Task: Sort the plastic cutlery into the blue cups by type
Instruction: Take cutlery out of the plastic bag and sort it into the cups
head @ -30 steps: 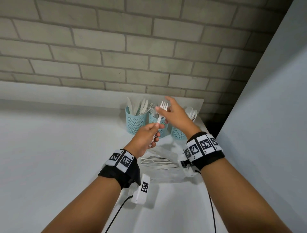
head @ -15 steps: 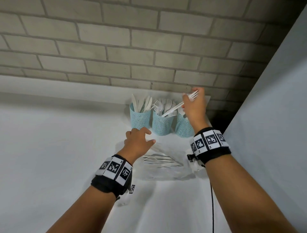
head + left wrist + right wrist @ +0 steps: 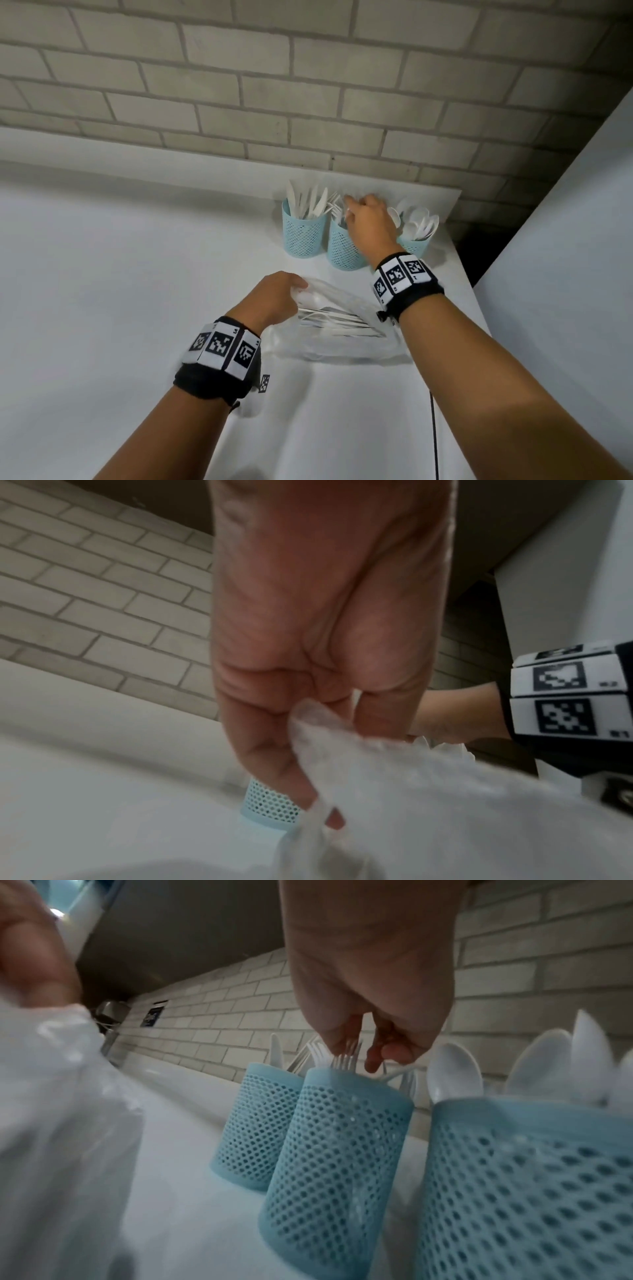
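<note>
- Your right hand (image 3: 368,219) is up at the far end of the desk (image 3: 120,291), hanging over the middle cup (image 3: 344,248).
- Its grip is narrow: in the right wrist view the fingertips (image 3: 346,1038) curl down among the forks (image 3: 342,1058) standing in that cup. Whether they actually pinch a fork, you cannot tell; the tines blur right where the fingers meet them.
- Three blue mesh cups stand in a row by the brick wall (image 3: 308,85), touching or very nearly touching.
- The left cup (image 3: 303,233) holds the knives (image 3: 310,202), blades up.
- The right cup (image 3: 416,245), partly hidden behind your right wrist, holds the spoons (image 3: 419,219), bowls up.
- Your left hand (image 3: 274,298) is nearer to you, down at the clear plastic bag (image 3: 342,346) that lies on the desk just in front of the cups.
- That grip is closed on the bag: in the left wrist view the fingers (image 3: 274,750) pinch a crumpled fold of the film at its left end.
- Unsorted white cutlery (image 3: 339,320) lies flat inside the bag, handles running left to right; the pieces overlap, so their types are hard to read.
- Both wrists wear black bands with square black-and-white markers (image 3: 222,346).
- A thin black cable (image 3: 434,435) trails along the desk beneath your right forearm.
</note>
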Tool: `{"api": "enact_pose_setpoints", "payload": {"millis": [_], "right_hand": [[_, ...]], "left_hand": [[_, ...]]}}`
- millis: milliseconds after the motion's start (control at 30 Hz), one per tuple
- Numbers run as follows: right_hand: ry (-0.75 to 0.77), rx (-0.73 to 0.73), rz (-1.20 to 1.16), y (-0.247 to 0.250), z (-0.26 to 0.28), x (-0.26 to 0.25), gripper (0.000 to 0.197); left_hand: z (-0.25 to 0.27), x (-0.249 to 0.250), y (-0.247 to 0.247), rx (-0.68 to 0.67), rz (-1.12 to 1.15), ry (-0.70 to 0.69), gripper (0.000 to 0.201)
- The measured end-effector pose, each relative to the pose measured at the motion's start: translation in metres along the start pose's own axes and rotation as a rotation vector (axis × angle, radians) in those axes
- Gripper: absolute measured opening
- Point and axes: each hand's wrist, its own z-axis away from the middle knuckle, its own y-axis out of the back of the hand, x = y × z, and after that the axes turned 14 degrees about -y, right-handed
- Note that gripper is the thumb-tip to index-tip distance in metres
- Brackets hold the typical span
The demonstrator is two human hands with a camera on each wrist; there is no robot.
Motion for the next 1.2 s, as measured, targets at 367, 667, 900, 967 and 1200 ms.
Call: {"api": "enact_pose_setpoints", "payload": {"millis": [367, 667, 900, 967, 1200], "right_hand": [[0.126, -0.724, -0.079, 0.030, 0.095, -0.022, 0.025], [0.039, -0.511, 0.116, -0.023, 0.112, -0.012, 0.034], [0.044, -0.557, 0.208, -0.030, 0.108, -0.006, 0.040], [0.055, -0.576, 0.190, -0.031, 0.109, -0.004, 0.041], [0.043, -0.512, 0.239, -0.036, 0.108, -0.008, 0.042]], "left_hand": [[0.002, 0.006, -0.012, 0.099, 0.061, -0.067, 0.059], [0.008, 0.005, -0.019, 0.212, 0.181, -0.107, 0.058], [0.009, 0.009, -0.020, 0.242, 0.194, -0.114, 0.056], [0.009, 0.009, -0.021, 0.236, 0.194, -0.112, 0.056], [0.009, 0.014, -0.024, 0.223, 0.185, -0.128, 0.057]]}}
